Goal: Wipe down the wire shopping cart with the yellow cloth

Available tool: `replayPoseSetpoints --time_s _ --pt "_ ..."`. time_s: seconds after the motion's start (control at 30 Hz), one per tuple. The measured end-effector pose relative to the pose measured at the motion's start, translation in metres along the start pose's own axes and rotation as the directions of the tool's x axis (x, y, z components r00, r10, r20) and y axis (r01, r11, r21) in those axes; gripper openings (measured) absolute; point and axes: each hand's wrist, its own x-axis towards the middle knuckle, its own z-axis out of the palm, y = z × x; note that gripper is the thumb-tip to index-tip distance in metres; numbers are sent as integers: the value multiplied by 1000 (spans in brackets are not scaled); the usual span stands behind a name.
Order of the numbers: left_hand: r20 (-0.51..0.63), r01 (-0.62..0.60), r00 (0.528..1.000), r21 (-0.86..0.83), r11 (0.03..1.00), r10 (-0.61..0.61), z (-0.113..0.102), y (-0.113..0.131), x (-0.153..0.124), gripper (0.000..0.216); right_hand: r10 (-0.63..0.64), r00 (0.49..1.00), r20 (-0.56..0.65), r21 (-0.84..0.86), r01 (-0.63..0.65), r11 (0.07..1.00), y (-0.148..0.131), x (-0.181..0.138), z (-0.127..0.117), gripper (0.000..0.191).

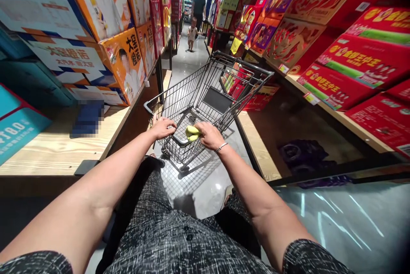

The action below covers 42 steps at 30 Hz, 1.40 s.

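Observation:
A black wire shopping cart [221,98] stands in the aisle with its near end toward me; its basket looks bare. My left hand [162,128] lies over the grey near rim at the left, with its fingers curled around it toward the inside. My right hand [209,135] is closed on a yellow-green cloth [192,133] at the near rim's right side. Two folded ends of the cloth stick out to the left of the fingers. The palm hides the rest of it. A bracelet circles my right wrist.
Stacked orange drink cartons [123,64] fill the left shelf [105,141], beside a dark blue item [86,118]. Red boxes [349,62] line the right shelf. A person [199,5] and a small child [191,34] are farther down the aisle, beyond the cart.

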Motion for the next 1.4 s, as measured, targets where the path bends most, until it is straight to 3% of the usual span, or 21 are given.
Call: replayPoseSetpoints --time_s 0.13,0.2,0.33,0.47,0.63,0.8,0.9,1.0,1.13,1.23,1.4 --pt "-94 68 994 61 996 -62 0 23 -7 44 191 978 -89 -90 -199 976 57 10 -19 46" --pt "-123 15 992 70 997 -7 2 43 -13 50 261 953 -154 -120 -280 952 78 15 -24 44" --pt "-92 -45 995 -50 998 41 13 83 -30 54 259 942 -215 -90 -283 955 91 18 -18 43" --pt "-45 -68 997 -40 997 67 26 97 -43 64 113 965 -239 21 -111 994 69 9 3 49" --pt "-87 -156 985 -41 987 152 28 80 -43 58 -1 968 -252 160 43 986 19 -9 31 52" --pt "-95 -233 969 -65 970 226 24 60 -46 47 -46 897 -440 232 162 959 -10 -27 68 48" --pt "-97 -262 962 -78 962 254 21 49 -51 44 -15 874 -486 199 127 972 -15 -32 94 34" --pt "-91 -267 961 -87 960 259 19 37 -54 41 48 912 -407 153 17 988 -18 -35 122 27" --pt "-109 -262 961 -80 962 253 17 25 -56 44 54 994 -100 78 -46 996 -15 -56 169 30" --pt "-107 -280 957 -81 957 271 14 20 -58 50 166 982 94 37 -171 985 -5 -80 202 36" --pt "-138 -282 954 -101 954 267 13 13 -56 54 211 967 140 54 -221 974 8 -83 215 38"
